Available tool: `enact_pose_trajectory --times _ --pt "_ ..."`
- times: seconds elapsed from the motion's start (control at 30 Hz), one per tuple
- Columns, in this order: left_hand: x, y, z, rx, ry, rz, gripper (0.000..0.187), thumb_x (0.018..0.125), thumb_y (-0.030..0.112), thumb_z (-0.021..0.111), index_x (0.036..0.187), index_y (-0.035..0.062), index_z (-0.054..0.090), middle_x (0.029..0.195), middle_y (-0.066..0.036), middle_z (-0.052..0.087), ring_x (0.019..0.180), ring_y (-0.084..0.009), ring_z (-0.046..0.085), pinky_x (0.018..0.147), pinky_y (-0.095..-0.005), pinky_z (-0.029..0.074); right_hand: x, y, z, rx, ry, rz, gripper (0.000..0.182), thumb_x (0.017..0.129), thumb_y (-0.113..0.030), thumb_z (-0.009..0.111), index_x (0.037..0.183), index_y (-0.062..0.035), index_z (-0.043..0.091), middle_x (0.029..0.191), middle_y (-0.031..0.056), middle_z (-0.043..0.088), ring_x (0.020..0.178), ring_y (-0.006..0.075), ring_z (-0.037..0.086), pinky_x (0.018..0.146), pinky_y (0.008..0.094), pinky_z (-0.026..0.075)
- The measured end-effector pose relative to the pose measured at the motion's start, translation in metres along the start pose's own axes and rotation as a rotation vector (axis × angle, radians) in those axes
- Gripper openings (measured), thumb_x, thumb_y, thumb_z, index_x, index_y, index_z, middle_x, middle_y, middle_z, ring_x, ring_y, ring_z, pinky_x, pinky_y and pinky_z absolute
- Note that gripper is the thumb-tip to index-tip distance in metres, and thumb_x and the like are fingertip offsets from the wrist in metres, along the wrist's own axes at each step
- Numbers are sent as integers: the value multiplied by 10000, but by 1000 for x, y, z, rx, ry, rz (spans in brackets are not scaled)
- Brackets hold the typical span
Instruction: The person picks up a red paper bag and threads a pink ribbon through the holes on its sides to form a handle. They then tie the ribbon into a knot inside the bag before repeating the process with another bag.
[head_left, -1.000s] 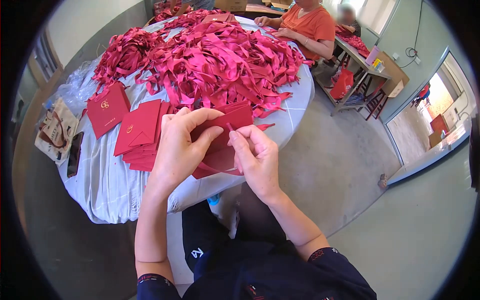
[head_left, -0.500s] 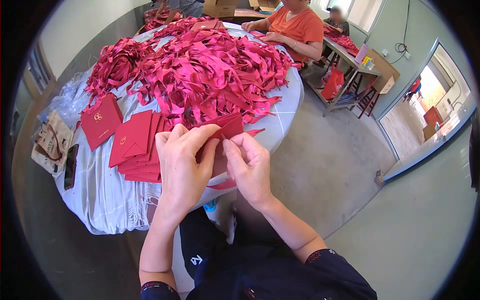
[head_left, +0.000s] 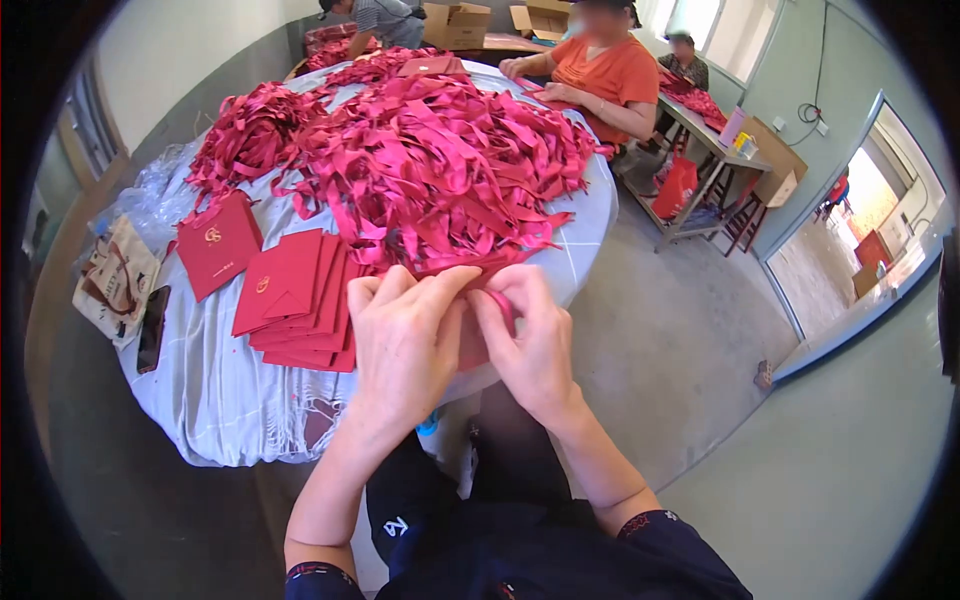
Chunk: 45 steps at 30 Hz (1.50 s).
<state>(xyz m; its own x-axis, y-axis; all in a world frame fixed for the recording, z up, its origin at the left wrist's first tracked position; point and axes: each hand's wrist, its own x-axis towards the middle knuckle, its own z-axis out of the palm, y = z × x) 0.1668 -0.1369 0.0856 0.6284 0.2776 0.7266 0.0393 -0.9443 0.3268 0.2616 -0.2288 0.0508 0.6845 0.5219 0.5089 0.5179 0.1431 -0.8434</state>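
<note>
Just past the table's near edge, my left hand is closed on a small red paper bag, mostly hidden behind my fingers. My right hand pinches a pinkish-red ribbon against the bag; a curved loop of it shows by the thumb. The exact place where ribbon meets bag is hidden. Left of my hands lies a fanned stack of flat red bags with gold marks. Another red bag rests behind that stack. Beyond my hands rises a large heap of red ribbons.
A pale fringed cloth covers the round table. At its left edge are a phone, a canvas pouch and clear plastic. A person in orange works across the table; others are farther back. A side bench stands right.
Both hands have shifted slightly right, and the bag's upper part, plainly visible before, is now largely covered. A ribbon loop now shows at my right fingers. The view has tilted slightly.
</note>
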Motion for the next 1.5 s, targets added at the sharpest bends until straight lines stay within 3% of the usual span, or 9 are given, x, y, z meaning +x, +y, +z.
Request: enact_pose_trajectory --times 0.07,0.2,0.57,0.7,0.77,0.87,1.0,1.17,1.5 --pt "-2 1 1 40 15 -9 240 765 58 647 1002 84 626 750 -38 630 697 -201 538 730 -340 337 6 -1 -7 -298 121 -306 164 820 -4 659 954 -3 566 712 45 549 601 128 510 616 269 452" --pt "-5 1 2 24 28 -26 267 755 22 668 1005 69 586 806 -34 636 741 -204 550 760 -335 331 21 -8 -24 -457 -99 -457 260 751 -13 693 982 -32 575 883 96 491 816 223 515 746 323 441" --pt "-11 7 -2 12 -3 8 289 743 20 695 982 41 534 834 -56 641 768 -214 570 763 -341 324 82 -25 -55 -273 -876 -122 201 853 -240 668 924 -54 696 957 67 484 949 174 480 785 289 415" --pt "-13 6 3 16 29 20 305 746 12 693 1000 30 526 827 -59 643 763 -212 573 764 -341 325 98 -23 -49 -212 -896 -265 227 829 -245 674 829 -20 704 723 68 557 752 159 510 693 301 418" --pt "-13 7 1 7 41 29 330 743 2 694 1021 20 517 833 -60 646 758 -216 575 762 -343 327 110 -19 -44 -217 -1109 -30 244 814 -250 685 801 -6 700 590 37 547 618 107 498 589 285 408" --pt "-13 6 2 19 54 34 345 737 3 701 1027 16 515 830 -57 648 757 -218 576 764 -344 330 118 -31 -39 -307 -1192 191 193 832 -196 664 805 -10 702 628 22 588 644 88 528 625 261 430" --pt "-14 5 1 37 51 23 341 737 15 707 1020 19 517 822 -57 645 764 -235 577 762 -339 335 123 -31 -34 -392 -1270 -11 204 809 -185 658 772 16 670 582 42 544 579 69 493 559 268 414" --pt "-13 7 2 12 28 -19 251 744 43 701 952 44 561 800 -37 633 745 -221 552 751 -338 335 110 -45 -36 -554 -1101 -46 168 802 -134 619 723 13 626 717 74 524 681 179 528 622 308 425" --pt "-4 5 -6 37 -45 37 192 734 58 681 906 77 597 666 -42 572 674 -205 511 714 -340 331 89 -17 -40 -235 -777 -76 128 815 -139 653 808 -15 685 843 52 543 849 146 517 751 282 430"
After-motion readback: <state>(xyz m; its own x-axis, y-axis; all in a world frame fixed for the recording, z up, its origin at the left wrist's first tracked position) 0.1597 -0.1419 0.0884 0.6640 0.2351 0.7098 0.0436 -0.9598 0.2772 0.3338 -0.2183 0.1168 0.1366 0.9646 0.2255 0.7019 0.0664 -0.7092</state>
